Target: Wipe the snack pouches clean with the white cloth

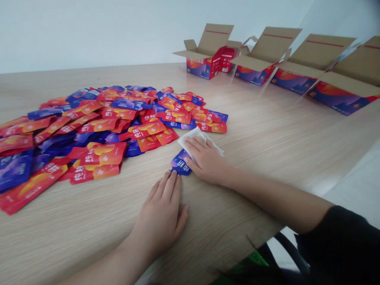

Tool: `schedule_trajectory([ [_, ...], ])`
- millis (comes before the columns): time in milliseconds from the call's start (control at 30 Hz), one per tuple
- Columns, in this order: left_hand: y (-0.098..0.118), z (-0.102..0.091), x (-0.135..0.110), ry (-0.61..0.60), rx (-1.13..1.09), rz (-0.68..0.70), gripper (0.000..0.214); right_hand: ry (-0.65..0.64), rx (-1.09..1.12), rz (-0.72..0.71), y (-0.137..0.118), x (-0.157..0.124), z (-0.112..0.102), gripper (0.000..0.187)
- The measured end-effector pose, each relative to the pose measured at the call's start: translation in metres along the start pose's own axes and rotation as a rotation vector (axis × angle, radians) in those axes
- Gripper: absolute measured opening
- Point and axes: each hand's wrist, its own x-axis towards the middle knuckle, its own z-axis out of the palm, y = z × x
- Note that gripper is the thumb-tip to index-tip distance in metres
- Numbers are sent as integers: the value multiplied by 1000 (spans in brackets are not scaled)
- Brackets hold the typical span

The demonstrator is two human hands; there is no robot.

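A blue pouch (181, 163) with white lettering lies flat on the table. My left hand (162, 213) rests palm down, fingers stretched out, with its tips at the pouch's near end. Under the fingers of my right hand (208, 160) is a folded white tissue (190, 137), held down against the table and the far part of the pouch. The thumb of that hand touches the pouch's right side. Part of the pouch is hidden by the tissue and this hand. Just beyond lies a loose heap of red and blue pouches (109, 113).
Several open cardboard boxes, printed red and blue, stand along the back right; the leftmost box (204, 67) has its flaps up, and a smaller red box (227, 59) is behind it. The wooden table (267, 146) ends at a slanting edge on the right. A white wall (89, 31) rises behind.
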Motion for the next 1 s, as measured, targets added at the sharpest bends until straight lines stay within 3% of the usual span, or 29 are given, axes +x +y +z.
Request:
schedule_trajectory([
  [100,0,-1,1,-11,-15,-6,52,-48,49,-207,-25,-9,0,53],
  [167,0,-2,1,-17,-14,-5,50,-87,85,-292,-29,-10,-3,50],
  [233,0,-2,1,-10,-1,2,52,-95,90,-262,-18,-7,-5,48],
  [400,1,0,1,7,16,10,57,10,-4,45,11,4,-4,53],
  [467,1,0,1,10,14,9,57,10,-19,22,2,1,-1,55],
  [600,1,-2,2,-3,-3,2,51,-66,68,-242,-26,-10,-2,54],
  [667,1,-3,2,-7,-4,0,51,-101,116,-294,-25,-10,-4,52],
  [867,0,-1,1,1,33,5,58,5,45,33,12,4,-3,51],
  [933,0,-1,1,7,38,10,58,22,4,39,6,3,0,54],
  [1000,0,-1,1,8,34,13,56,5,6,-67,-8,-2,2,56],
])
